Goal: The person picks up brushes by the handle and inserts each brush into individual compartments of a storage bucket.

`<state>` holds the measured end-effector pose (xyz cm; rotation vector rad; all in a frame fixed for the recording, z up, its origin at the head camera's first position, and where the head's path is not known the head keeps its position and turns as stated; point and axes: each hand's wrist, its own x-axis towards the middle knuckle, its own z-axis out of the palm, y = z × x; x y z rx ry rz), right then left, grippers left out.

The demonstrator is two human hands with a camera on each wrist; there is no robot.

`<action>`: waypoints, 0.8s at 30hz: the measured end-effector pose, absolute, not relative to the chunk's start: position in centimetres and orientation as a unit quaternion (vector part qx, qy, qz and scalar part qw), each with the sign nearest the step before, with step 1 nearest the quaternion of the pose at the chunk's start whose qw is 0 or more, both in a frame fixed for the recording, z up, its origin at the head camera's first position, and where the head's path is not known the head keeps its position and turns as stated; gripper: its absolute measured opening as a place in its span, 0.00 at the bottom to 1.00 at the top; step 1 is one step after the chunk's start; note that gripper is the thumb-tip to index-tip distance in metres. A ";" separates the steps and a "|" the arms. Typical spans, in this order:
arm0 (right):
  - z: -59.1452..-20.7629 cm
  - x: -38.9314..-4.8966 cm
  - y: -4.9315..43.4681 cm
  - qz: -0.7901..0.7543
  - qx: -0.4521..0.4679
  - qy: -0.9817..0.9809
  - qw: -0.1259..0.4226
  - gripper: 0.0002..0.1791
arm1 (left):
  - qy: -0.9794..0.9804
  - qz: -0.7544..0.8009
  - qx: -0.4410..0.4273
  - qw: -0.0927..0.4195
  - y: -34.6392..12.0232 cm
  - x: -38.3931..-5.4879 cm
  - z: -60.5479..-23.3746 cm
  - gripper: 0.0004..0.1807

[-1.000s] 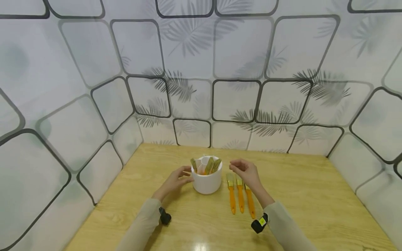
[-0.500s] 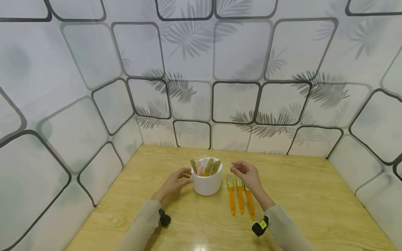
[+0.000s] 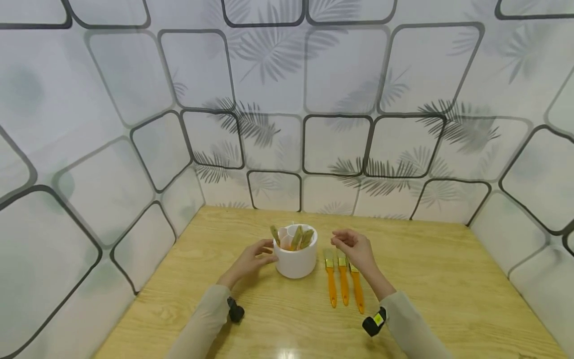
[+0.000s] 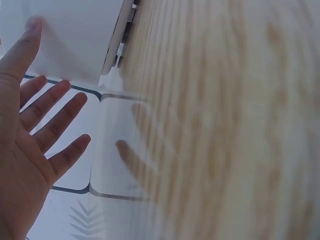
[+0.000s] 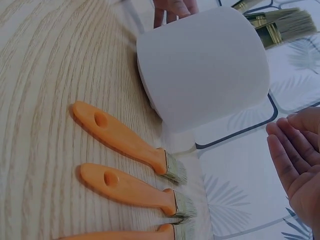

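Note:
A round white container (image 3: 296, 263) stands on the table, with several paintbrushes (image 3: 298, 238) in it, bristles up. Some pale objects (image 3: 284, 238) are in there as well, their kind unclear. My left hand (image 3: 250, 260) rests thumb and fingertips against the container's left side, its fingers spread and relaxed, as the left wrist view shows. To the right of the container my right hand (image 3: 357, 251) hovers with loosely bent fingers and nothing between them. Beneath and beside it lie three orange-handled paintbrushes (image 3: 343, 284) in a row, bristles pointing away from me; the hand partly covers the rightmost one.
The wooden table (image 3: 448, 289) ends at a patterned wall covering (image 3: 341, 144) behind the container. More of this covering (image 3: 103, 199) closes off the left side, and it rises on the right too.
My right hand has drifted slightly to the right. The brushes inside the container lean a little further left. My left hand stays against the container, and the three loose brushes have not moved.

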<state>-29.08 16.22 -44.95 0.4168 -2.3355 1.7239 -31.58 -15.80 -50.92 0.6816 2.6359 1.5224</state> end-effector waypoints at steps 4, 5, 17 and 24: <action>-43.6 -28.2 15.9 0.586 0.148 -0.790 0.104 0.12 | 0.837 0.493 0.237 0.006 -15.9 -32.0 -51.2 0.32; -43.4 -28.0 15.8 0.582 0.150 -0.792 0.105 0.12 | 0.838 0.492 0.237 0.007 -15.9 -32.1 -51.2 0.32; -43.5 -27.7 15.8 0.576 0.137 -0.799 0.103 0.10 | 0.847 0.480 0.230 0.017 -15.6 -31.8 -51.1 0.32; -43.9 -27.9 15.9 0.581 0.134 -0.797 0.098 0.10 | 0.834 0.495 0.242 0.028 -15.4 -30.2 -48.4 0.28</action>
